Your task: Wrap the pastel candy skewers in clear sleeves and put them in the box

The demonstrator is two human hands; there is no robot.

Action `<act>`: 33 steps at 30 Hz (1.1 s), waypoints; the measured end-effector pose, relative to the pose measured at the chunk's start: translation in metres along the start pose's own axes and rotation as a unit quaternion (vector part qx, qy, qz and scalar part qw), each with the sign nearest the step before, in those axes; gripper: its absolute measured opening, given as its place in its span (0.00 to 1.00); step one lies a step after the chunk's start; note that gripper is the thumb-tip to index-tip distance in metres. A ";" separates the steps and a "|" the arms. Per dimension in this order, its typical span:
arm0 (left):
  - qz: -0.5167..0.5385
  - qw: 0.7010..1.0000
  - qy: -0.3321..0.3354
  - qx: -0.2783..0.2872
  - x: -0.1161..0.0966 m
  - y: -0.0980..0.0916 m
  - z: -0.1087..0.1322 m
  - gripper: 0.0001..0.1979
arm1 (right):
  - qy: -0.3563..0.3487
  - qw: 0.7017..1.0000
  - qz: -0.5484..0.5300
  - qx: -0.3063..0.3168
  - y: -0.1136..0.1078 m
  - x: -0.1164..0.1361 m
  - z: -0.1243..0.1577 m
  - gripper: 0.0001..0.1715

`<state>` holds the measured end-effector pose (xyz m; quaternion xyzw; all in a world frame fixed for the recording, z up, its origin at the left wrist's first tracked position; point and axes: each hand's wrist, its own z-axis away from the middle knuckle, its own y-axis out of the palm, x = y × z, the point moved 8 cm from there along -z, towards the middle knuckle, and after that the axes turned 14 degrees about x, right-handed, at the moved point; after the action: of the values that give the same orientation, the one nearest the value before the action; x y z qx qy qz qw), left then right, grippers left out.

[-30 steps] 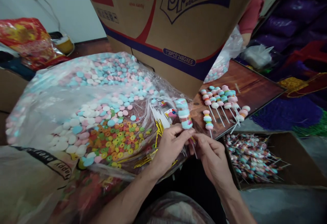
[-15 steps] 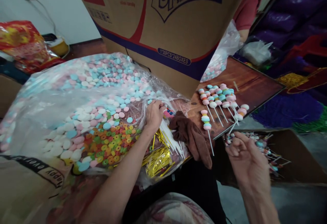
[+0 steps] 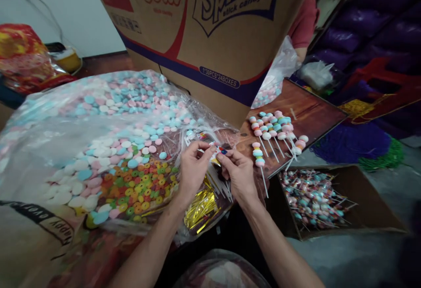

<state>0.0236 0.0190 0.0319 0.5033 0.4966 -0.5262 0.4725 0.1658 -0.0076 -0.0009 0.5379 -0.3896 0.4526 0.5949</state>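
My left hand point(image 3: 192, 169) and my right hand point(image 3: 239, 173) meet over the table edge, both pinching a small clear printed wrapper bag point(image 3: 217, 150) between fingertips. Under them lie a stack of clear bags with white edges point(image 3: 219, 180) and a bundle of gold twist ties point(image 3: 201, 207). Just right of my right hand, several candy skewers point(image 3: 274, 132) of pink, blue and white discs lie on the brown board point(image 3: 309, 112).
A big clear sack of pastel candy discs point(image 3: 108, 117) and coloured rings point(image 3: 141, 189) fills the left. A tall cardboard carton point(image 3: 204, 29) stands behind. A box of wrapped skewers point(image 3: 315, 198) sits lower right. A person in a red sleeve point(image 3: 304, 18) is behind the carton.
My right hand came back from the box at the right to meet my left hand. The wrapped skewer held a second ago is gone; both hands now pinch a small clear bag.
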 end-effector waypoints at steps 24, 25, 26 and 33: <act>0.399 0.905 -0.132 -0.060 0.042 0.018 0.018 0.18 | -0.065 0.971 0.230 0.005 -0.029 0.017 0.020 0.25; 0.398 0.905 -0.128 -0.074 0.042 0.017 0.017 0.19 | -0.069 0.966 0.250 0.003 -0.031 0.020 0.020 0.26; 0.397 0.905 -0.123 -0.087 0.043 0.015 0.017 0.20 | -0.069 0.962 0.265 -0.002 -0.034 0.023 0.021 0.27; 0.389 0.907 -0.084 -0.139 0.049 0.007 0.013 0.19 | -0.068 0.934 0.342 -0.076 -0.072 0.045 0.003 0.24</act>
<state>0.0277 0.0061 -0.0172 0.5397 0.2877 -0.2662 0.7451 0.2483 -0.0062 0.0216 0.3546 -0.6230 0.5603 0.4150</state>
